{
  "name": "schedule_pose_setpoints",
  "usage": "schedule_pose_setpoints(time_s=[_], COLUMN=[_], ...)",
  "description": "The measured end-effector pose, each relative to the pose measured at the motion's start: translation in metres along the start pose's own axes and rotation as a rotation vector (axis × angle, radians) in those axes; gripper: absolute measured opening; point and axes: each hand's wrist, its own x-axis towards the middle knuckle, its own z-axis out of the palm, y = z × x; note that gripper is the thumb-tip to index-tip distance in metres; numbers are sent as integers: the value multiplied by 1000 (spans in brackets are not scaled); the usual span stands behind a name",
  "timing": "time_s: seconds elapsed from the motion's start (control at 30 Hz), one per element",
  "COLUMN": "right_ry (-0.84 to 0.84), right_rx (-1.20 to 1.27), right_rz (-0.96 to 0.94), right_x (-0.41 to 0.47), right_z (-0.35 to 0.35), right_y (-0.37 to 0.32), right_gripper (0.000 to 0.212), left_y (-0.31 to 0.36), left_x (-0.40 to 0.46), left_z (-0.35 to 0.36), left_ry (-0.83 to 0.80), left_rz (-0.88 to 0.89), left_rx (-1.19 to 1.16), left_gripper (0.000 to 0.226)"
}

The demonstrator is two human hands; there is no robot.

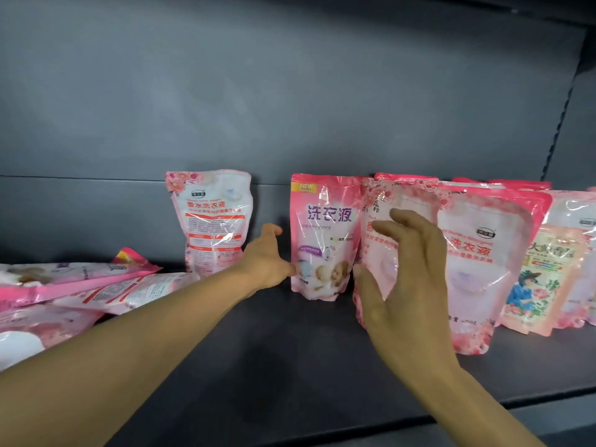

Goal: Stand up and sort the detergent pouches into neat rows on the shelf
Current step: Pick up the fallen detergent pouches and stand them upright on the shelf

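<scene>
I am looking across the dark shelf (290, 366), where standing pouches are lining up to the right and a heap of toppled pouches (74, 285) is lying far left, long axes flat, nearer my left arm. My right hand (409, 285) is hovering spread-fingered at the rose-print pouch (403, 201), possibly just touching it; my left hand (264, 259) is reaching loosely open, gripping nothing, beside the baby-print pouch (322, 237).

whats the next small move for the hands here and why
Probably settle the floral pouch upright beside the baby-picture pouch, then let go. The right hand is spread over its front and the pouch looks tilted, overlapping its neighbours, while the left hand touches the baby-picture pouch's lower edge. After that, the pouches lying flat at the left need standing.
</scene>
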Motion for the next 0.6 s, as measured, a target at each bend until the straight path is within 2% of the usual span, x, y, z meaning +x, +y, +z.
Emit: schedule_pose_setpoints(time_s=[0.2,0.37,0.47,0.6], right_ry=[-425,-785,-878,-906], right_rx=[97,181,210,150], right_rz=[-18,213,352,327], right_x=[8,21,26,34], right_z=[55,119,156,194], right_y=[-39,-67,-84,-107], right_gripper=[36,36,35,33], left_y=[-24,-75,-110,-150], left_x=[-47,-72,-78,-75], left_z=[-79,-162,-205,-241], left_ry=[-25,71,101,73], left_rz=[22,-75,-173,-293], left_rx=[302,451,499,573], left_gripper=[56,46,45,35])
